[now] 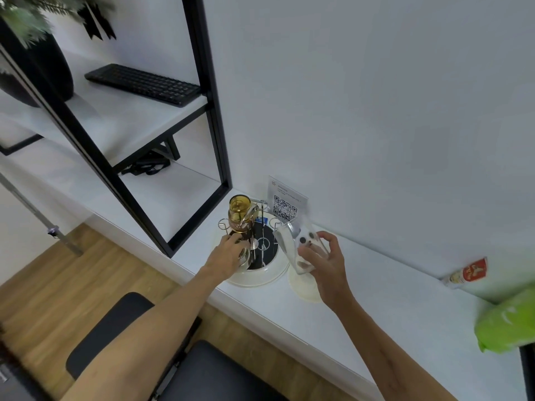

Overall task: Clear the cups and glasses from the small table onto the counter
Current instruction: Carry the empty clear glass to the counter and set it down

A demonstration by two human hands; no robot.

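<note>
Both hands are over the white tabletop (362, 285): right hand (325, 263) grips a tilted clear glass (299, 247), left hand (228, 251) curls around something at the cup rack (254, 227). Amber glass (238, 212) hangs at 12 o'clock. Neither's set down yet, so unloading's underway.
</note>
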